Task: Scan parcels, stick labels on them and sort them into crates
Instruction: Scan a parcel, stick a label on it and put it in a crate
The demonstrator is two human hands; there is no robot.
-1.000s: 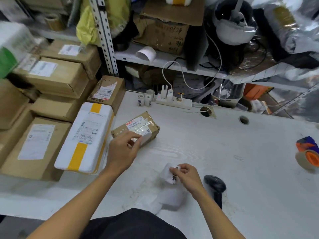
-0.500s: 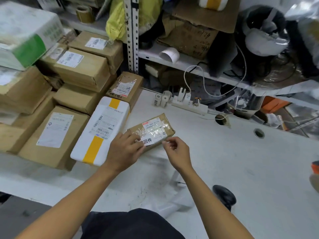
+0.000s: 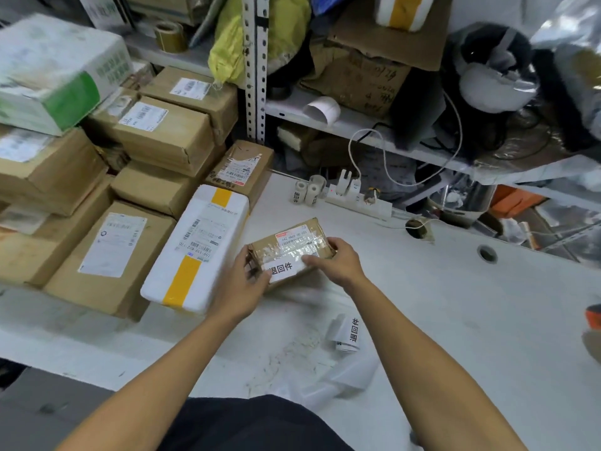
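Observation:
A small brown cardboard parcel (image 3: 294, 237) lies on the white table (image 3: 455, 304), wrapped in shiny tape. A white label with black characters (image 3: 282, 267) sits on its near side. My left hand (image 3: 242, 284) grips the parcel's left end. My right hand (image 3: 336, 260) holds the right end, thumb on the label's right edge. A strip of the same white labels (image 3: 349, 332) lies curled on the table nearer to me, with loose backing paper (image 3: 338, 380) below it.
Stacked cardboard parcels (image 3: 107, 252) and a white foam parcel with yellow tape (image 3: 198, 245) fill the table's left. Small label rolls (image 3: 307, 192) and a power strip (image 3: 361, 198) stand at the back. Cluttered shelves rise behind. An orange tape dispenser (image 3: 593, 315) shows at the right edge.
My right hand left the label strip on the table and brought a label onto the parcel. Both hands now hold the parcel. The view has shifted left.

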